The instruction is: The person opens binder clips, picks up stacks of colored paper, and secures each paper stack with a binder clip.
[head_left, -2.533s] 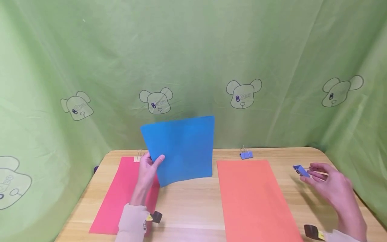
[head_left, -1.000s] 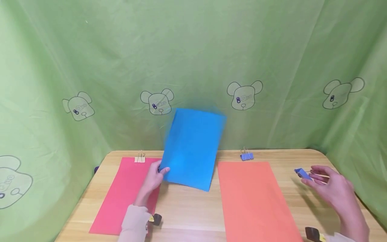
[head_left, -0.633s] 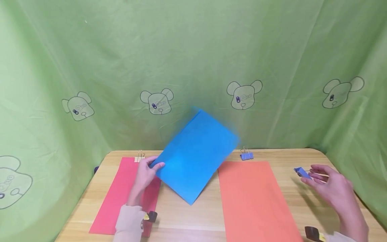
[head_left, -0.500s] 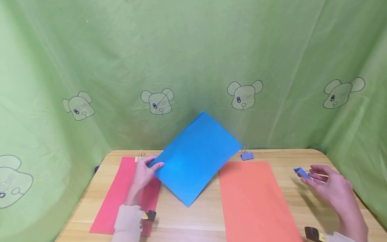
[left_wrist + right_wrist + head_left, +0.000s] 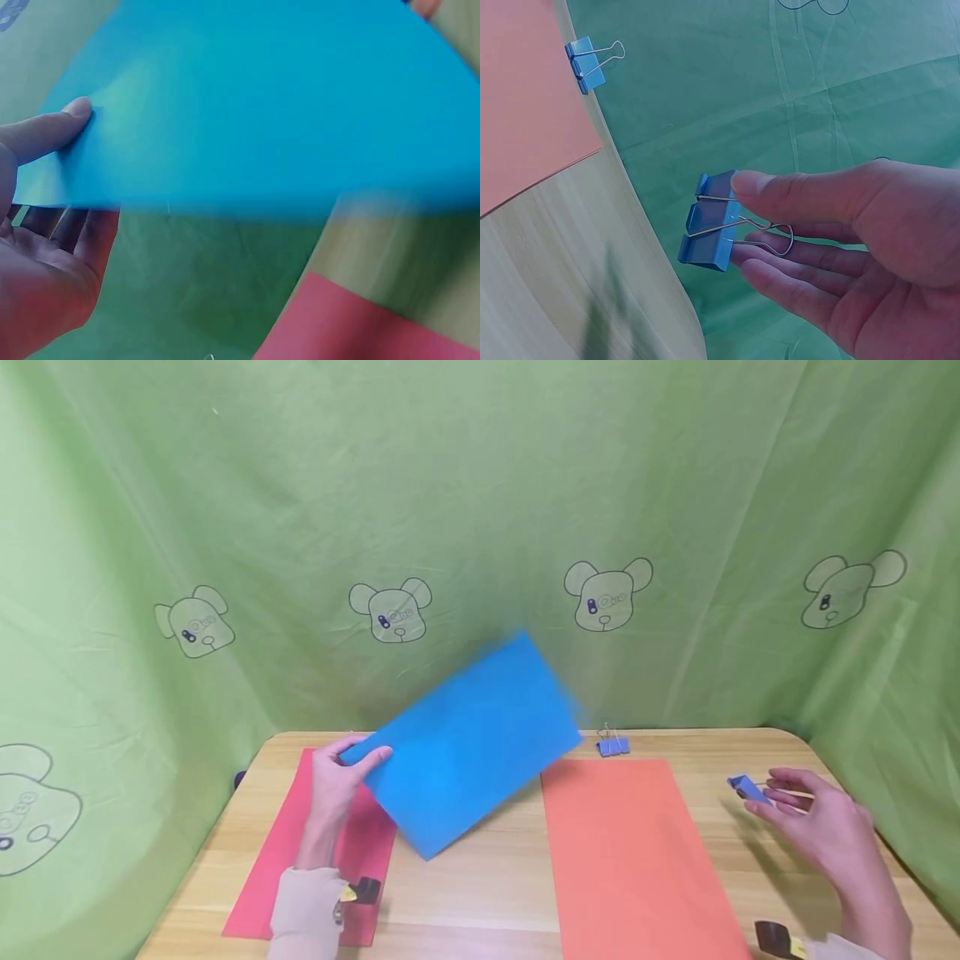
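My left hand (image 5: 333,785) pinches the left corner of a blue sheet (image 5: 472,743), thumb on its face and fingers behind. The sheet hangs tilted above the table, its upper part near the curtain. In the left wrist view the blue sheet (image 5: 262,112) fills much of the picture, the left hand (image 5: 45,255) at its edge. At the right, my right hand (image 5: 825,818) holds a blue binder clip (image 5: 748,788) above the table. In the right wrist view the thumb and fingers of the right hand (image 5: 840,247) grip that binder clip (image 5: 711,221) by its body and wire handles.
A pink-red sheet (image 5: 270,868) lies at the left, partly under my left arm. An orange sheet (image 5: 637,852) lies right of centre, a second blue clip (image 5: 613,747) behind its far edge. Green curtain (image 5: 480,485) surrounds the wooden table (image 5: 465,902).
The blue sheet has turned clockwise, its far end swinging right and down. Most recently my left hand has shifted left, now hiding the pale clip on the pink-red sheet. My right hand has barely moved.
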